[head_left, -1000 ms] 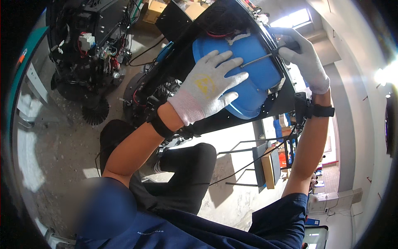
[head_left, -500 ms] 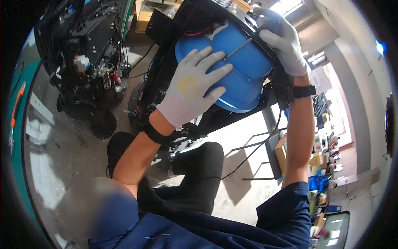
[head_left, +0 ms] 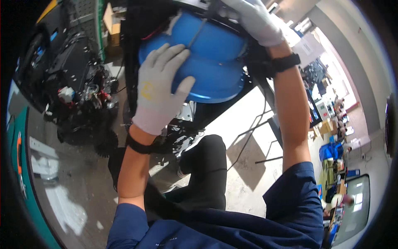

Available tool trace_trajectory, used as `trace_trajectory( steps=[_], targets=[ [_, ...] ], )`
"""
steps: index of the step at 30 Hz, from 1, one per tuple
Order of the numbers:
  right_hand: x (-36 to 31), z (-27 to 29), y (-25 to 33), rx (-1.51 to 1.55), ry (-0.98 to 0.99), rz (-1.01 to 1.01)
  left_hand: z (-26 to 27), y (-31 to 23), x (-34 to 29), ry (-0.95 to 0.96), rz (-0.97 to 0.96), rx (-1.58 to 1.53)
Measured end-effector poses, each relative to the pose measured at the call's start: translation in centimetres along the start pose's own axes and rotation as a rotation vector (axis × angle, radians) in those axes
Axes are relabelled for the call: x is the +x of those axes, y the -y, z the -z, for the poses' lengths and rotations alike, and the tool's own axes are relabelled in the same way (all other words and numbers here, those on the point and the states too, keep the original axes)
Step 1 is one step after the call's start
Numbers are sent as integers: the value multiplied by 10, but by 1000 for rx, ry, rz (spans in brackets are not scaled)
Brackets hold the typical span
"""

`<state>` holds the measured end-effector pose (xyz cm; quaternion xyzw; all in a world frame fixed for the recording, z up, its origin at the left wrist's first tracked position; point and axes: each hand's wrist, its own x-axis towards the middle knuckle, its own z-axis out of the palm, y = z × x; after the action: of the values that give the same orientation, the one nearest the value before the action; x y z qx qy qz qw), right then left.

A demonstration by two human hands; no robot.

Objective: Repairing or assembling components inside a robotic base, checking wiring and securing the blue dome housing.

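The left hand (head_left: 159,89), in a pale grey glove with a yellow mark on its back, lies flat and spread on the blue dome (head_left: 207,62), fingers apart and pressed to the curved surface, steadying it rather than closed around anything. The blue dome is a smooth, round plastic part held up overhead, set inside a black frame (head_left: 257,66) that runs along its right and lower edges. A thin dark rod (head_left: 197,33) crosses the dome's surface from just beside the left fingertips up toward its top edge.

The right hand (head_left: 253,18), also gloved, sits at the top right rim of the dome with its fingers curled over the edge there; whether it grips the rod's upper end or only the rim cannot be told, since the fingertips are hidden. A black band (head_left: 286,63) circles the right wrist just right of the dome, and another black band (head_left: 139,146) circles the left wrist below it.

Left of the dome stands a dark machine (head_left: 78,91) with tangled wires and small parts. Below the dome, the person's bent knee in dark trousers (head_left: 207,166) shows over the pale concrete floor (head_left: 248,133). Far right of the dome, cluttered shelves and boxes (head_left: 331,124) stand along the wall.
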<state>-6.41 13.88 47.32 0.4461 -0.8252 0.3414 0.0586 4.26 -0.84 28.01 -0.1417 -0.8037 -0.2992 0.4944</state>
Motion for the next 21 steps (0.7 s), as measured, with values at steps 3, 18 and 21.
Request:
trace_trajectory(
  steps=[3,18,21],
  targets=[
    [1,-4,2,-24,11,119,2,3,-4,19,-25,35],
    [0,-1,-8,295,69,38,-1,4,-4,20,-5,7],
    [-1,0,-5,272,54,100,-2,4,-6,40,-18,12]
  ],
)
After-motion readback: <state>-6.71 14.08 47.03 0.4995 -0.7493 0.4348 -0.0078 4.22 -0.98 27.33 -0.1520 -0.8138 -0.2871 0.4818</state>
